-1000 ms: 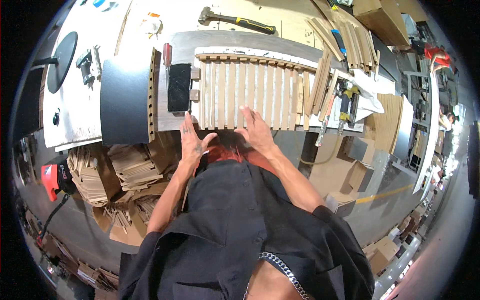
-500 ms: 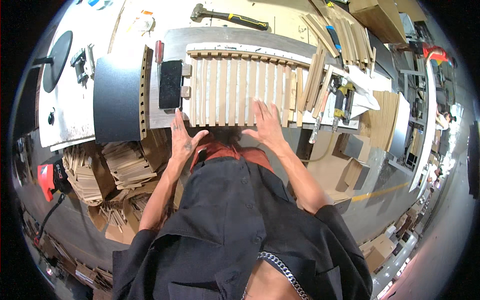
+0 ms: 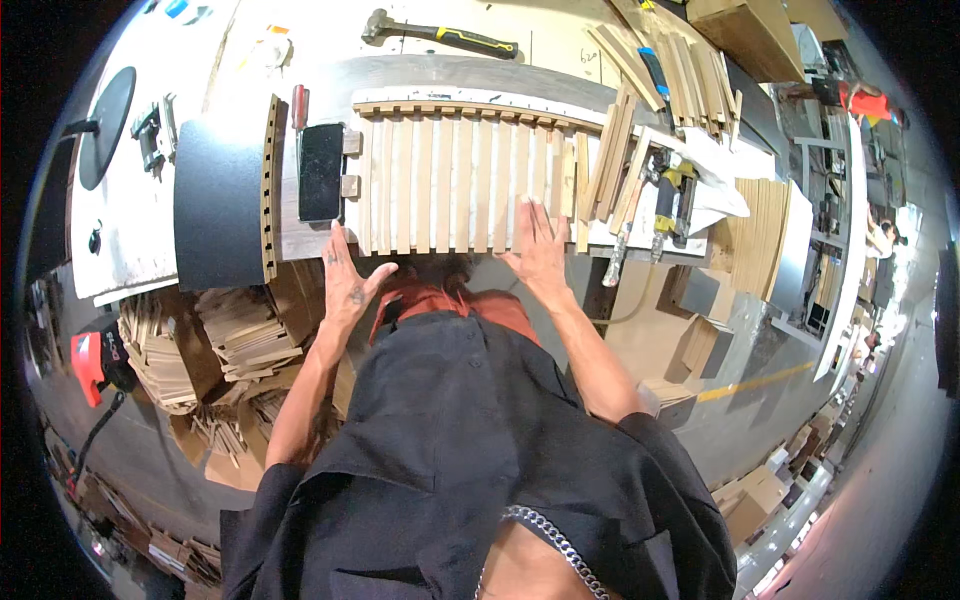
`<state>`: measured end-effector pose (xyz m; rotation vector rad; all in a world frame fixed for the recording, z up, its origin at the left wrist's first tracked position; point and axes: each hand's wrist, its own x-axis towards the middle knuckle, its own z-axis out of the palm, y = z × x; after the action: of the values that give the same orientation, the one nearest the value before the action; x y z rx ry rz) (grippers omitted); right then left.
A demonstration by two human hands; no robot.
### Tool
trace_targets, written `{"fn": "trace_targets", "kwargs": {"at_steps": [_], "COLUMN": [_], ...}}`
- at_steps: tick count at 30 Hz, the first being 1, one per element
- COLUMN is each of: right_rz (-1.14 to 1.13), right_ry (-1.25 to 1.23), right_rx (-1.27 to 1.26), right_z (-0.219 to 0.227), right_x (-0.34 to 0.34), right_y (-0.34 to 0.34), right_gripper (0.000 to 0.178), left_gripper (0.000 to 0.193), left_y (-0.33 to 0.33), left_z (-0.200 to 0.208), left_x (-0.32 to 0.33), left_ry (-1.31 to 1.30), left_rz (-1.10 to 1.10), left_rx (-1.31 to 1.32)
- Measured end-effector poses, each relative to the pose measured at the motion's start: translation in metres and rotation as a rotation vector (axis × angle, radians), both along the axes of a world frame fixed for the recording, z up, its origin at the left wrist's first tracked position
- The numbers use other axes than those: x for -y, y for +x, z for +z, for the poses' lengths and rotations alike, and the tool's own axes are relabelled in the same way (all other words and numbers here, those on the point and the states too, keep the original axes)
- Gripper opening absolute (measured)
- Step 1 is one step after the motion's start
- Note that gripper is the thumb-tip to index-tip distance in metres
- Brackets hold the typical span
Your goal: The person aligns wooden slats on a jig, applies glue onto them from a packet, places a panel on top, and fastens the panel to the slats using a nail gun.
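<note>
Workshop clutter rings our grey worktop (image 3: 640, 290): a hammer (image 3: 440, 34) near its far edge, clamps (image 3: 660, 205) and loose wooden strips (image 3: 665, 70) toward its right end, and stacks of offcuts (image 3: 200, 340) on the floor below its left end. A row of upright wooden slats (image 3: 460, 180) lies at the worktop's near edge, with a black phone (image 3: 321, 172) just beside its left end. Our left hand (image 3: 345, 280) rests open and flat by the slats' near-left corner, and our right hand (image 3: 538, 245) spreads open on the right-hand slats; we judge even, flat pressure from both palms best, so the slats stay parallel and evenly gapped.
</note>
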<state>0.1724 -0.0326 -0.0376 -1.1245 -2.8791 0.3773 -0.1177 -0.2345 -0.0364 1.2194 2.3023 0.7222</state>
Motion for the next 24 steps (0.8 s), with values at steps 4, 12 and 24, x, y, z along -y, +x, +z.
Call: {"fn": "trace_targets", "kwargs": {"at_steps": [4, 12, 24], "right_rz": [0.015, -0.052, -0.133], "right_ry": [0.053, 0.031, -0.066], "right_rx": [-0.030, 0.054, 0.005], "right_z": [0.015, 0.019, 0.025], "right_x": [-0.014, -0.022, -0.039], "right_y": [0.013, 0.042, 0.071], "right_gripper": [0.108, 0.108, 0.108], "left_gripper": [0.121, 0.118, 0.109], "left_y": [0.000, 0.001, 0.024], "left_z": [0.003, -0.004, 0.027], "left_x": [-0.002, -0.001, 0.004], "left_ry": [-0.009, -0.014, -0.049], "left_rz": [-0.004, -0.036, 0.031], "left_rx": [0.006, -0.077, 0.050]}}
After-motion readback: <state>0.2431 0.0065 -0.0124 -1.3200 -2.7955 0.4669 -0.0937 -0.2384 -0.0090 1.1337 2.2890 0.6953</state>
